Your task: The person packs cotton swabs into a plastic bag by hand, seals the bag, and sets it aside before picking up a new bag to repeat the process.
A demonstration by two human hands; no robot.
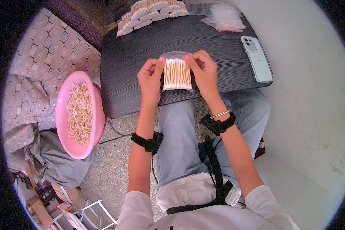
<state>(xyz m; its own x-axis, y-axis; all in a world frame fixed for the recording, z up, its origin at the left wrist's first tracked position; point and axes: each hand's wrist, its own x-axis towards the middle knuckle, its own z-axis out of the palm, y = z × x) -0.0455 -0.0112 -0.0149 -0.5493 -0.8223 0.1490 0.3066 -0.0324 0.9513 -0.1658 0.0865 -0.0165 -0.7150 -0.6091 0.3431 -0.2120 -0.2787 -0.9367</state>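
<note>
A clear plastic bag filled with cotton swabs (177,74) is held up between my two hands, close over the near edge of the dark table. The swabs stand side by side with white tips at top and bottom. My left hand (151,76) pinches the bag's upper left corner, thumb on the front. At the upper right corner my right hand (204,71) grips it the same way, fingers curled behind. Above the swabs the bag's transparent top (176,55) shows between my fingers.
Filled swab packs (151,14) are stacked at the back of the black table (122,73). Flat clear bags (224,19) lie back right, near a phone (257,59). A pink basin (99,115) of loose swabs stands left of the table. A white wall rises on the right.
</note>
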